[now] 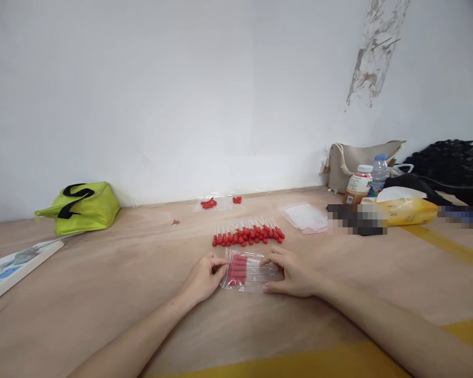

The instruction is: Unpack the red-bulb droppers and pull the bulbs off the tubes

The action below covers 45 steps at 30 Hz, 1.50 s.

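Observation:
A clear zip bag (256, 283) lies flat on the table in front of me, with several red-bulbed glass droppers (238, 269) side by side in it, bulbs to the left. My left hand (207, 275) pinches the bag's left edge, at the zip strip. Over the right end of the bag, my right hand (289, 270) has its thumb and fingers apart, fingertips touching the plastic. Just beyond the bag is a row of loose droppers (248, 233), red bulbs toward me and clear tubes pointing away.
Near the wall lie a clear bag with red bulbs (208, 203) and a few loose bulbs (237, 200). Flat bags (305, 218) are stacked right, near bottles (358, 184) and a tissue pack (412, 210). A green pouch (89, 210) and power strip (23, 268) are left.

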Each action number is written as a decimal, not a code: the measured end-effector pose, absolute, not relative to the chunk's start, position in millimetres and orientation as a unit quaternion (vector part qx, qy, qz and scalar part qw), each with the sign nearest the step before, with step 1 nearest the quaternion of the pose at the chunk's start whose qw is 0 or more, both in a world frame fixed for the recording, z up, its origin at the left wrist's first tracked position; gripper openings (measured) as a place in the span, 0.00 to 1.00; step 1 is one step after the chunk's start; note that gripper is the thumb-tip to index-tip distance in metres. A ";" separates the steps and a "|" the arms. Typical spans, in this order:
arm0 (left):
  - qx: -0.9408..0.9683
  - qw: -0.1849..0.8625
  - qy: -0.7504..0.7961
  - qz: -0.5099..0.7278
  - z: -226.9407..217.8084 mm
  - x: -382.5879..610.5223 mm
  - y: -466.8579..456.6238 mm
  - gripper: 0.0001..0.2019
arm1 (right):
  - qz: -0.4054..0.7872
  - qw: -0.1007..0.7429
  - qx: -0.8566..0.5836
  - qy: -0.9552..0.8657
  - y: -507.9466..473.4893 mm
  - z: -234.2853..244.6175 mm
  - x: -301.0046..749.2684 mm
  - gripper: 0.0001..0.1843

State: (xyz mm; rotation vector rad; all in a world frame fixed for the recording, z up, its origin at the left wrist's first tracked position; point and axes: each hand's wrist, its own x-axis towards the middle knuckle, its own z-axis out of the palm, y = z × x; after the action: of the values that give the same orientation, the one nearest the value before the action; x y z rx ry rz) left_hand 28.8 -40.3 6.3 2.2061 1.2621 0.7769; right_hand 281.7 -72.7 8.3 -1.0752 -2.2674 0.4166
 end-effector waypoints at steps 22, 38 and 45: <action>0.859 0.316 0.336 0.222 19.1 31.0 -46.3 0.09 | 0.105 0.329 -0.409 -0.845 -61.8 -5.4 274.7 0.06; 0.878 0.247 0.324 0.253 17.2 31.0 -46.5 0.13 | 0.099 0.328 -0.407 -0.847 -59.3 -5.9 274.0 0.05; 0.830 0.360 0.330 0.268 34.5 -5.6 -21.1 0.14 | 0.097 0.322 -0.413 -0.846 -59.0 -5.9 275.6 0.07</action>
State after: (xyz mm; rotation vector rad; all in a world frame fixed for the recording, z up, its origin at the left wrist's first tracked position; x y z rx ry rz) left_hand -5.6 -21.1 34.5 2.1406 0.8515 0.6914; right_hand 275.6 -59.0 -5.9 -1.0851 -2.2217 0.2560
